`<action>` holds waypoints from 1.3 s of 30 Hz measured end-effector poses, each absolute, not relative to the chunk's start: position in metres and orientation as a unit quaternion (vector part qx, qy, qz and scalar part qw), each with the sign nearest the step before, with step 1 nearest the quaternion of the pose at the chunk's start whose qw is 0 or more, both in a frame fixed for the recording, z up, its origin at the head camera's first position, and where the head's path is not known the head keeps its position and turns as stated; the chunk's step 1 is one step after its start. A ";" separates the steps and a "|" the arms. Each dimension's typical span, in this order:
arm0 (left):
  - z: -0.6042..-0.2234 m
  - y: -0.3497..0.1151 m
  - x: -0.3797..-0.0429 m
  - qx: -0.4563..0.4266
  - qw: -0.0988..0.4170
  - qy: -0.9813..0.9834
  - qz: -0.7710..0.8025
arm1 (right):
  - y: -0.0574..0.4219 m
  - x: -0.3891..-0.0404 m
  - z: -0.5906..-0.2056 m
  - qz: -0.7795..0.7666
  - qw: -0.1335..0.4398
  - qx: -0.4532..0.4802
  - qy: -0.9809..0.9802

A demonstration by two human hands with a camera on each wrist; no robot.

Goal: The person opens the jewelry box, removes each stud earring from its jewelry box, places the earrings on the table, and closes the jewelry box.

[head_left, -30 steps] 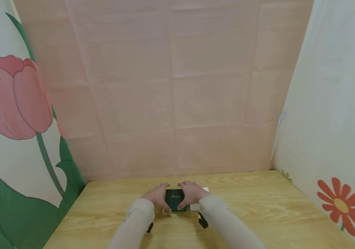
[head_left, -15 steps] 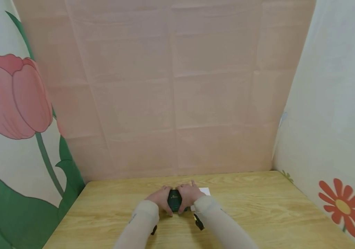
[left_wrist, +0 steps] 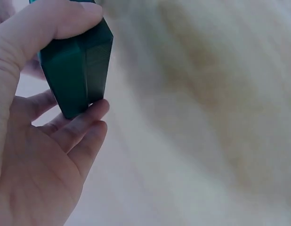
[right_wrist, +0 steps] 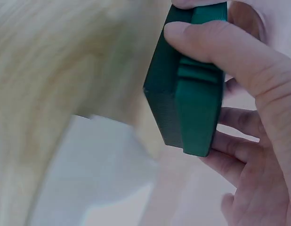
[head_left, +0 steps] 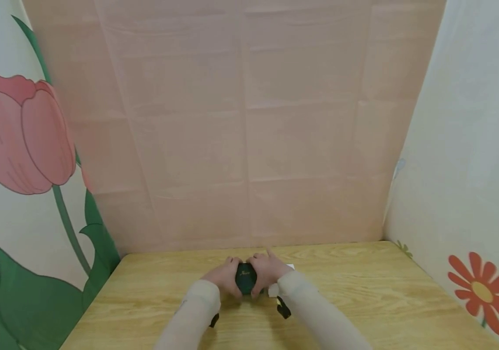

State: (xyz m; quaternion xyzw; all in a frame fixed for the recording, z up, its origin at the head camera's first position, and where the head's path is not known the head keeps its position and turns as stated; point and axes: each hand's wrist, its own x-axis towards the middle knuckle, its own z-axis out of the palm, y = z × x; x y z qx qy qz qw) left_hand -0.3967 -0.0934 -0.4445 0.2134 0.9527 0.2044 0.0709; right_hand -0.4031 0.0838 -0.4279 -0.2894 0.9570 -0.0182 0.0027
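Note:
A small dark green box [head_left: 246,278] with gold script on its top is between my two hands above the wooden table. My left hand [head_left: 224,278] grips its left side; in the left wrist view the thumb lies over one edge of the green box [left_wrist: 68,70] and the fingers reach its opposite edge. On the right side, my right hand [head_left: 267,270] holds it likewise. The right wrist view shows that thumb across the green box [right_wrist: 197,113] and its ridged, stepped side. My hands cover much of the box in the head view.
A flat white piece [head_left: 273,291], partly hidden by my right hand and sleeve, lies on the wooden table [head_left: 354,291]. Behind the table hangs a pinkish sheet [head_left: 249,146]. Flower-printed walls stand left and right.
Both hands have closed in on the green box from its sides and now grip it. Since half a second ago the box has shifted slightly upward in the head view.

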 end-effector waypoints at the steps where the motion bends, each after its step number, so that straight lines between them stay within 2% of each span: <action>1: -0.439 -0.094 -0.396 0.225 0.066 0.948 0.214 | 0.086 -0.403 -0.424 -0.030 -0.007 -0.301 0.953; 12: -0.389 -0.102 -0.372 0.288 0.023 0.906 0.310 | 0.116 -0.380 -0.372 -0.215 -0.018 -0.362 0.907; 20: -0.389 -0.097 -0.351 0.308 -0.017 0.838 0.450 | 0.136 -0.358 -0.351 -0.262 -0.021 -0.355 0.897; 24: -0.396 -0.091 -0.343 0.306 -0.018 0.788 0.534 | 0.142 -0.350 -0.347 -0.281 -0.017 -0.357 0.891; 33: -0.415 -0.076 -0.336 0.249 0.078 0.656 0.708 | 0.149 -0.343 -0.349 -0.293 -0.006 -0.362 0.885; 39: -0.425 -0.071 -0.335 0.221 0.100 0.625 0.742 | 0.149 -0.343 -0.353 -0.297 -0.004 -0.363 0.883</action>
